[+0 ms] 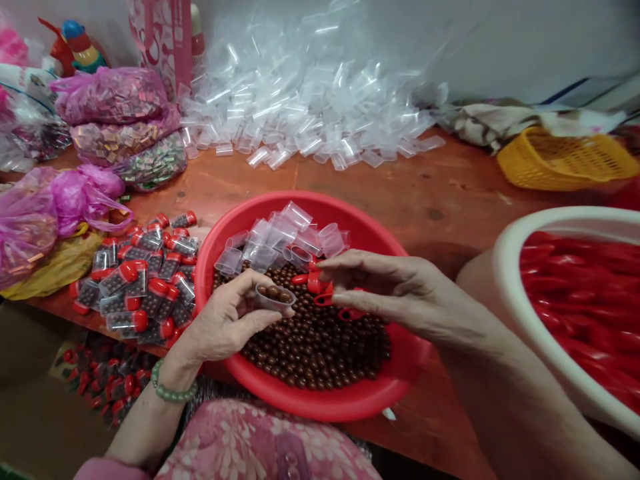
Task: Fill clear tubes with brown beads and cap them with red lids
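Observation:
My left hand point(220, 325) is closed around a small clear plastic tube point(277, 305), its open mouth tilted toward me, with round brown balls showing inside. Just right of it, my right hand point(395, 287) has thumb and fingertips closing on a small red cap point(315, 283). More red caps point(351, 313) lie under and beside those fingers. Both hands are over a red basin point(367, 223) holding many shiny brown balls point(320, 363). Several empty clear tubes point(270, 235) are heaped at the basin's far side.
Filled, red-capped tubes point(150, 273) are piled left of the basin, with others in a box point(30, 360) below. Clear tubes point(310, 107) form a large heap behind. Bagged pieces point(117, 100) sit back left. At right are a yellow basket point(565, 160) and a white tub point(505, 267) of red pieces.

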`<state>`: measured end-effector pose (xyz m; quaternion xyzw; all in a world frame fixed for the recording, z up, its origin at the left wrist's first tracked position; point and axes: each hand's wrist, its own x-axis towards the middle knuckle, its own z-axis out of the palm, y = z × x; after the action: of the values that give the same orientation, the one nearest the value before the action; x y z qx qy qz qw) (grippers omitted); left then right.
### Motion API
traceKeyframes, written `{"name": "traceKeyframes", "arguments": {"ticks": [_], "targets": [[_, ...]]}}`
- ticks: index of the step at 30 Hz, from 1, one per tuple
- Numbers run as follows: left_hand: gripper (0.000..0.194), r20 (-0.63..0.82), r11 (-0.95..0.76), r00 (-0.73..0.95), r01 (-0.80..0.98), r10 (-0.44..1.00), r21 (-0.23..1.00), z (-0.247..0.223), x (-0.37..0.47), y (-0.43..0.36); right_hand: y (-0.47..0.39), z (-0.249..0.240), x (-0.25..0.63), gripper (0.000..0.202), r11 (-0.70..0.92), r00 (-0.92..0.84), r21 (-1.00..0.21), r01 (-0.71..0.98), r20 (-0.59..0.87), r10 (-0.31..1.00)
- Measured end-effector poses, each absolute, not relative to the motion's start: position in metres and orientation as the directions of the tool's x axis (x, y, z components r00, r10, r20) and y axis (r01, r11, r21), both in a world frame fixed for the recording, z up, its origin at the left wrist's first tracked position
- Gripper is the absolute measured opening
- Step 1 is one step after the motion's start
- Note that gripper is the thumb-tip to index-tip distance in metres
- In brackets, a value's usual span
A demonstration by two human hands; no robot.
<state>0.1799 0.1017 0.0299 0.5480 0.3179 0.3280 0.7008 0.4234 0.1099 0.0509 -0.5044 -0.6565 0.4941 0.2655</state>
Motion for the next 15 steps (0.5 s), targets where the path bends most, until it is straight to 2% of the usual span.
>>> {"name": "traceKeyframes", "arguments": {"ticks": [4,6,9,11,13,15], "targets": [[0.014,-0.085,0.162,0.57,-0.087,0.817,0.983,0.029,0.177,0.103,0.102,0.041,0.443,0.018,0.203,-0.413,-0.717,0.667,-0.129,0.901],[0.015,-0.084,0.127,0.556,-0.039,0.827,0.991,0.028,0.177,0.103,0.097,0.036,0.446,0.02,0.288,-0.445,-0.597,0.749,-0.131,0.886],[0.015,-0.096,0.095,0.579,0.032,0.81,0.995,0.027,0.178,0.102,0.096,0.027,0.441,0.022,0.37,-0.444,-0.352,0.86,-0.158,0.882],[0.017,-0.097,0.112,0.586,0.012,0.805,0.994,0.028,0.181,0.102,0.099,0.02,0.435,0.019,0.397,-0.43,-0.19,0.898,-0.184,0.884],[0.021,-0.099,0.128,0.596,-0.007,0.797,0.992,0.029,0.183,0.103,0.103,0.012,0.429,0.016,0.41,-0.423,-0.105,0.906,-0.184,0.887],[0.025,-0.118,0.163,0.612,-0.019,0.782,0.986,0.03,0.184,0.104,0.106,0.003,0.424,0.015,0.421,-0.43,-0.084,0.903,-0.17,0.887]]}}
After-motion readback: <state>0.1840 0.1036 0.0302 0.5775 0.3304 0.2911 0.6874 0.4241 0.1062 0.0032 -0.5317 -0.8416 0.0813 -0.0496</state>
